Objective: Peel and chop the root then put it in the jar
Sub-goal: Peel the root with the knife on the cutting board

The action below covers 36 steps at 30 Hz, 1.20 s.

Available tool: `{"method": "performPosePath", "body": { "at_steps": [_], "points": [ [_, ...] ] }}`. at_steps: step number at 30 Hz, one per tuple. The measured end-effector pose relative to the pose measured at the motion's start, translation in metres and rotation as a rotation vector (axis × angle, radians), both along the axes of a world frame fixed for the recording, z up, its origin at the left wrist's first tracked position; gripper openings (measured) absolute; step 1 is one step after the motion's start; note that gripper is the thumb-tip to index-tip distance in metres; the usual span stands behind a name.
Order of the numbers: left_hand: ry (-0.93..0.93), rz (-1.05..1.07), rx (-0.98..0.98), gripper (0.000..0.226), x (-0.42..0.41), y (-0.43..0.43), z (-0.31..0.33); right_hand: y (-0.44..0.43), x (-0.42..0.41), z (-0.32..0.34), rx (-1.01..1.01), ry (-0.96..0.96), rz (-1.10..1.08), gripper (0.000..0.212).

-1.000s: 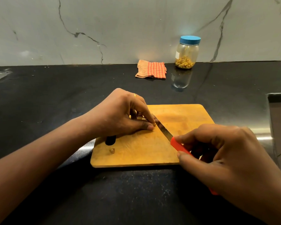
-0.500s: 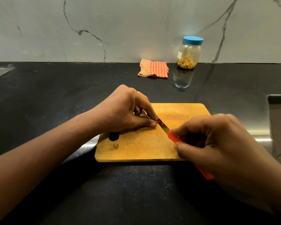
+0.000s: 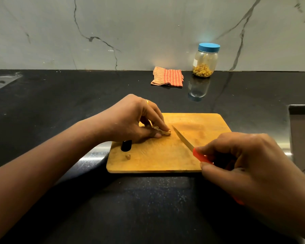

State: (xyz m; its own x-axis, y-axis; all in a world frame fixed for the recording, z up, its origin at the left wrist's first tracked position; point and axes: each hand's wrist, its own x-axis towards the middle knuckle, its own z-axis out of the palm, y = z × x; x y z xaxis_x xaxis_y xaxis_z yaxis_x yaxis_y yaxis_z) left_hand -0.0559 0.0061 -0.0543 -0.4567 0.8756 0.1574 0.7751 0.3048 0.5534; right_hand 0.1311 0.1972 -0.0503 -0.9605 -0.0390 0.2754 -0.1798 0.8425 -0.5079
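A small tan root (image 3: 164, 131) lies on the wooden cutting board (image 3: 165, 161). My left hand (image 3: 134, 120) pinches it against the board between thumb and fingers. My right hand (image 3: 250, 166) grips the orange handle of a knife (image 3: 182, 138). The blade points up and left, its tip just right of the root and apart from it. A small cut piece (image 3: 127, 157) sits near the board's left edge. The jar (image 3: 205, 61), with a blue lid on and yellow bits inside, stands at the back against the wall.
A folded orange checked cloth (image 3: 167, 76) lies left of the jar. The board has a dark hanging hole (image 3: 126, 145) at its left end. A sink edge (image 3: 301, 131) is at the right, another metal surface (image 3: 0, 81) at the far left. The counter is black.
The knife blade has drawn away to the right from the root, which now shows beyond my left fingertips. My left hand stays on the root.
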Motion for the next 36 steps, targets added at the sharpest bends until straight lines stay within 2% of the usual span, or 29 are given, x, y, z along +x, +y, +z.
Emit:
{"method": "performPosePath", "body": {
  "at_steps": [8, 14, 36],
  "points": [
    [-0.08, 0.048, 0.05, 0.023, -0.004, -0.002, -0.001, -0.003, -0.001, 0.004, -0.052, 0.061, -0.06, 0.015],
    [-0.065, 0.024, 0.082, 0.026, -0.004, -0.003, -0.004, -0.009, -0.002, 0.003, -0.127, 0.008, -0.014, 0.022],
    [0.051, -0.006, 0.081, 0.021, -0.009, -0.002, -0.008, -0.016, -0.016, -0.001, -0.09, -0.022, 0.025, 0.021]
  ]
}}
